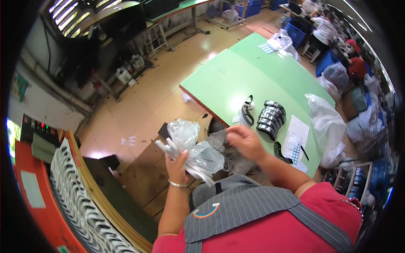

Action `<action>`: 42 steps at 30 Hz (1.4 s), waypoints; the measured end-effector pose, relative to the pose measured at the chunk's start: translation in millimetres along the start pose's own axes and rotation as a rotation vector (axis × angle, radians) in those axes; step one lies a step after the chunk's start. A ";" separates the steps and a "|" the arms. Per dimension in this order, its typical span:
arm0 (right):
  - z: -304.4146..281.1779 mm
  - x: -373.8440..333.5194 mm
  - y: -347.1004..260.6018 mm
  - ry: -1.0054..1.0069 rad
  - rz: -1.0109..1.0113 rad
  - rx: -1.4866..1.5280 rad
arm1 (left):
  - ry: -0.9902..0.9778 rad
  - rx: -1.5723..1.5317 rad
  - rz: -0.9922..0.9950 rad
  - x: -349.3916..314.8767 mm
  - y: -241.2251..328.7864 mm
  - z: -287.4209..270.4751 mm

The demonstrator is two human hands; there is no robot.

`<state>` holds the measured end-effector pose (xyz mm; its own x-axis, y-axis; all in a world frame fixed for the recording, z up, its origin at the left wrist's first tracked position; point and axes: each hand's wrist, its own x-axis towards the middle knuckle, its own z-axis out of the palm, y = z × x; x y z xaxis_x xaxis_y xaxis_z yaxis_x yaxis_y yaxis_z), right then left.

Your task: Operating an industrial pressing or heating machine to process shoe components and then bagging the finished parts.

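My left hand point(177, 168) is closed around a bunch of crumpled clear plastic bags point(184, 134) with rolled white strips among them. The bags puff out above and to the right of the fingers. To the right, my right hand point(245, 142) has its fingers curled together by the table's near corner, slightly blurred. Whatever is between its fingertips is hidden. More thin plastic point(217, 139) hangs just left of those fingers. Beyond, a stack of shiny black curved pieces point(271, 118) sits on the green table point(223, 80). A loose curved black-and-white piece point(247, 111) lies left of it.
On the table are printed sheets point(295, 135), a black pen point(304, 153), another black curved piece point(282, 152) and a large clear bag point(324, 122). A red-sided rack with wavy white pieces point(76, 185) stands left. People sit working point(324, 29) at far right.
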<state>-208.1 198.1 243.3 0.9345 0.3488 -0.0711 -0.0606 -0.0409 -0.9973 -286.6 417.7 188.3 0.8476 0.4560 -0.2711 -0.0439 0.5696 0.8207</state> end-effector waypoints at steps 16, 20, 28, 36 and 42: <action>-14.5 10.8 1.4 0.203 0.162 0.851 | -0.477 -0.167 -0.403 34.9 -15.3 103.1; -69.9 -29.0 -11.9 0.078 0.144 0.955 | -0.350 -0.083 -0.317 30.6 -17.3 121.8; -91.1 -71.5 -8.8 0.042 0.126 -0.033 | -0.574 0.053 -0.201 -6.6 -23.2 184.8; -154.7 -101.7 -17.5 0.287 0.122 0.603 | -0.343 0.370 -0.043 20.0 -32.2 175.4; -159.2 -100.2 -8.8 0.367 -0.043 0.480 | -0.422 0.399 -0.261 0.7 -50.3 151.0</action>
<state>-245.4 14.4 261.9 0.9944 -0.0087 -0.1057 -0.0921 0.4231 -0.9014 -203.9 286.2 222.7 0.9429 -0.0185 -0.3325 0.3233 0.2896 0.9009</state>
